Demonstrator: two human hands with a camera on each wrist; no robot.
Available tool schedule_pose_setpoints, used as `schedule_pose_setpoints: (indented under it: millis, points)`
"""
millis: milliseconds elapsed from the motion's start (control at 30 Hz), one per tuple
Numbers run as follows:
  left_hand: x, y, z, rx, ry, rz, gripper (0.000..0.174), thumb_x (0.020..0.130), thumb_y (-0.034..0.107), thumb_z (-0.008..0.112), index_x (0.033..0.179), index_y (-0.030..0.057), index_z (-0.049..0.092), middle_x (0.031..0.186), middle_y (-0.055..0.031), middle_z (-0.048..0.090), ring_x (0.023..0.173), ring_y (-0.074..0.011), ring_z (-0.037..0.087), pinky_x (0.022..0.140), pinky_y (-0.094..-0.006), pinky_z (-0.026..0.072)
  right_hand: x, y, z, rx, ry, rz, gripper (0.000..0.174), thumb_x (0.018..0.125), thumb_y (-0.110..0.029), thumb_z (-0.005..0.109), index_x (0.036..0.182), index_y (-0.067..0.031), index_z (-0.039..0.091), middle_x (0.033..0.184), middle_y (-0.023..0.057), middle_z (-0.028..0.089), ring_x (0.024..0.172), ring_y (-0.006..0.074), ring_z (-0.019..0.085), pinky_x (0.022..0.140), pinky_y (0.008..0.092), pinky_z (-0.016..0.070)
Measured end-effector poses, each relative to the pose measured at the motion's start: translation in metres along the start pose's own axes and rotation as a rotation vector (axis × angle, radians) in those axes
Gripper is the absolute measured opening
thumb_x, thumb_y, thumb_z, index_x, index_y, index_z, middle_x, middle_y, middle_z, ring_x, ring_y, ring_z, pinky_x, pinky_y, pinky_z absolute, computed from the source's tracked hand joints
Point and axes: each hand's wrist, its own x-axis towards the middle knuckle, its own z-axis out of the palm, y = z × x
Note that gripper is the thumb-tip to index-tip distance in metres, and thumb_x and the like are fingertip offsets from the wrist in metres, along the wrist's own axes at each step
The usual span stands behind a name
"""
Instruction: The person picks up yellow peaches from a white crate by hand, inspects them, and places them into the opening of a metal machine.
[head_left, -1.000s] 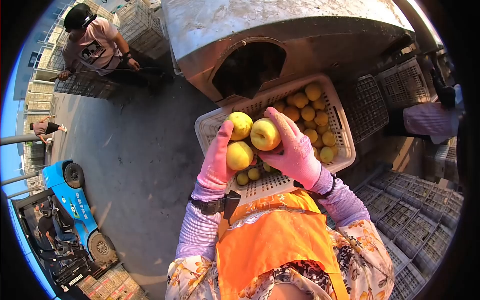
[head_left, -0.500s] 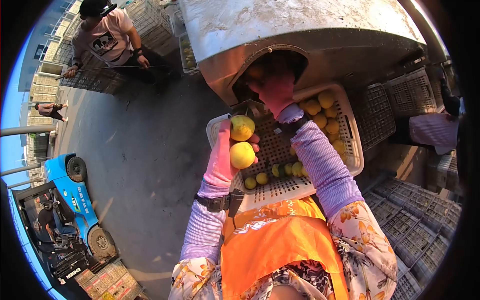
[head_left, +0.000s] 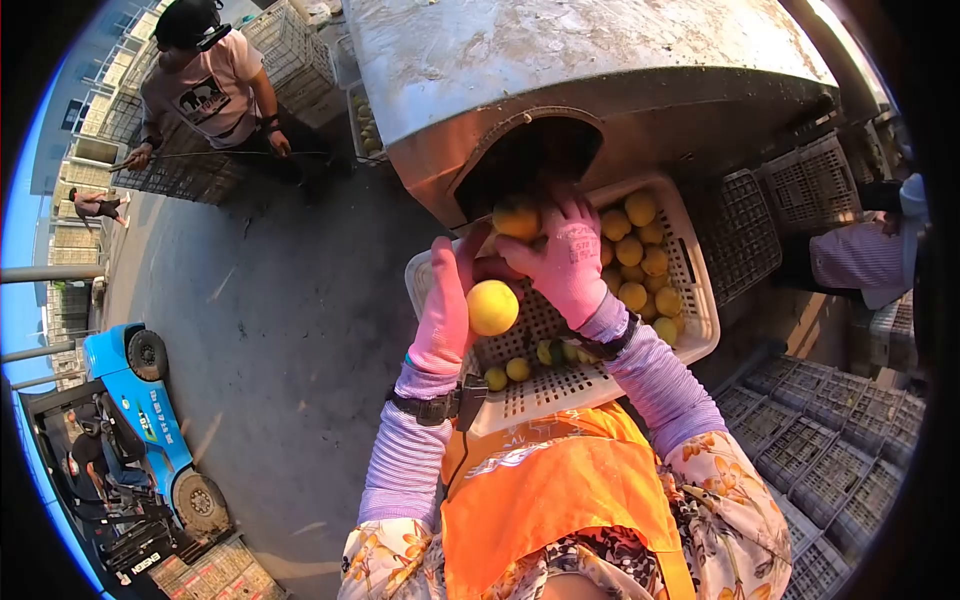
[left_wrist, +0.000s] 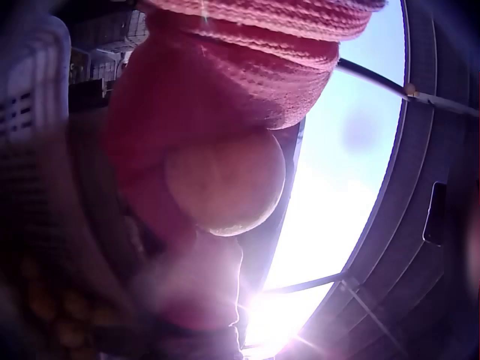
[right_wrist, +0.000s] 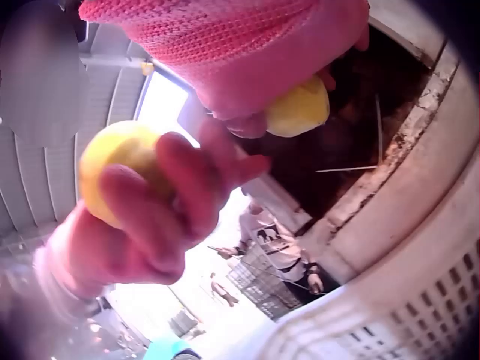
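Note:
My left hand (head_left: 440, 310), in a pink glove, holds a round yellow fruit (head_left: 493, 307) in its curled fingers. In the right wrist view, that fruit (right_wrist: 124, 169) rests in the hand with fingers wrapped over its side. My right hand (head_left: 570, 255), gloved alike, grips another yellow fruit (head_left: 517, 217) between thumb and fingers, just in front of the dark opening (head_left: 530, 150) of a metal machine. Its fingers partly cover this fruit (right_wrist: 300, 109) in the right wrist view. Both hands are close together above a white plastic crate (head_left: 700, 260).
Many yellow fruits (head_left: 630, 250) fill the crate's right side, with several smaller ones (head_left: 517, 369) along its near edge. The metal machine (head_left: 600, 60) overhangs the crate. Stacked crates (head_left: 830, 440) stand at right, a person (head_left: 210, 90) at upper left, and a blue forklift (head_left: 145, 410) at left.
My right hand reached into the opening and has drawn back to its mouth, now holding a fruit. My left hand held two fruits half a second ago and now shows one.

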Motion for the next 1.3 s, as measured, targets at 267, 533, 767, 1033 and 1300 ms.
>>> schedule_pose_setpoints:
  millis: [267, 533, 767, 1033, 1300]
  points:
    - [-0.011, -0.005, -0.006, 0.992, 0.189, 0.591, 0.054, 0.103, 0.045, 0.057, 0.141, 0.0074, 0.050, 0.121, -0.0107, 0.067, 0.111, -0.0259, 0.066, 0.096, -0.0402, 0.0549, 0.064, 0.031, 0.059, -0.030, 0.257, -0.155, 0.086, 0.073, -0.053, 0.079, 0.138, -0.0019, 0.054, 0.140, 0.0234, 0.052, 0.130, 0.0431, 0.047, 0.109, 0.0565, 0.0354]
    - [0.001, -0.013, 0.012, -0.510, 0.131, -0.153, 0.052, 0.107, 0.047, 0.045, 0.144, 0.0108, 0.048, 0.138, -0.0098, 0.059, 0.127, -0.0244, 0.057, 0.106, -0.0450, 0.0495, -0.048, -0.015, -0.044, 0.208, 0.023, -0.259, 0.084, 0.063, -0.038, 0.087, 0.134, -0.0043, 0.058, 0.142, 0.0174, 0.055, 0.127, 0.0389, 0.055, 0.105, 0.0509, 0.0449]
    - [-0.003, -0.009, 0.024, -0.244, 0.180, -0.176, 0.057, 0.104, 0.048, 0.049, 0.145, 0.0091, 0.044, 0.135, -0.0120, 0.061, 0.121, -0.0268, 0.063, 0.101, -0.0402, 0.0515, -0.051, -0.019, -0.050, 0.438, -0.108, -0.091, 0.080, 0.063, -0.020, 0.088, 0.136, -0.0052, 0.059, 0.142, 0.0192, 0.055, 0.124, 0.0388, 0.058, 0.104, 0.0456, 0.0474]
    - [0.010, -0.020, -0.003, 1.019, 0.132, 0.391, 0.064, 0.092, 0.010, 0.072, 0.146, 0.0043, 0.037, 0.128, -0.0141, 0.062, 0.109, -0.0267, 0.066, 0.096, -0.0368, 0.0547, -0.035, -0.035, -0.034, 0.313, 0.007, -0.028, 0.071, 0.062, -0.030, 0.085, 0.126, -0.0069, 0.063, 0.138, 0.0160, 0.056, 0.124, 0.0382, 0.053, 0.104, 0.0501, 0.0431]
    - [0.012, -0.110, -0.076, 0.688, 0.350, -0.285, 0.061, 0.098, 0.049, 0.056, 0.139, 0.0038, 0.054, 0.126, -0.0152, 0.065, 0.114, -0.0285, 0.065, 0.092, -0.0379, 0.0533, 0.041, 0.034, 0.062, -0.108, 0.238, -0.071, 0.075, 0.074, -0.055, 0.077, 0.128, -0.0063, 0.064, 0.138, 0.0195, 0.057, 0.133, 0.0412, 0.047, 0.109, 0.0527, 0.0384]
